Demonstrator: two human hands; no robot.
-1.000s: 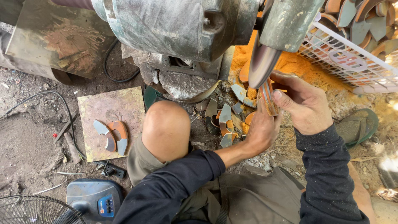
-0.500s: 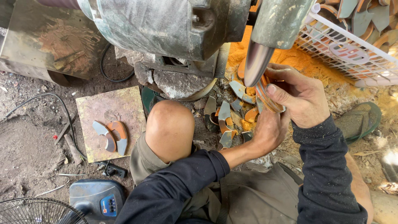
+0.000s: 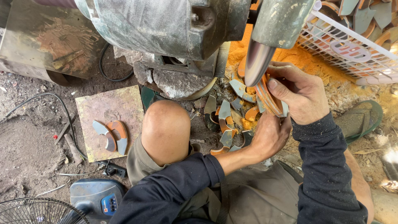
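Here, curved piece (image 3: 269, 97) between fingers (image 3: 278, 89)

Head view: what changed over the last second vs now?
Little. Both hands, left hand below and right hand on top, keep hold of the curved orange piece and have edged it slightly up against the grinding wheel. Nothing was picked up or let go. The scrap pieces on the ground, the two pieces on the board, the basket and the fan stayed put.
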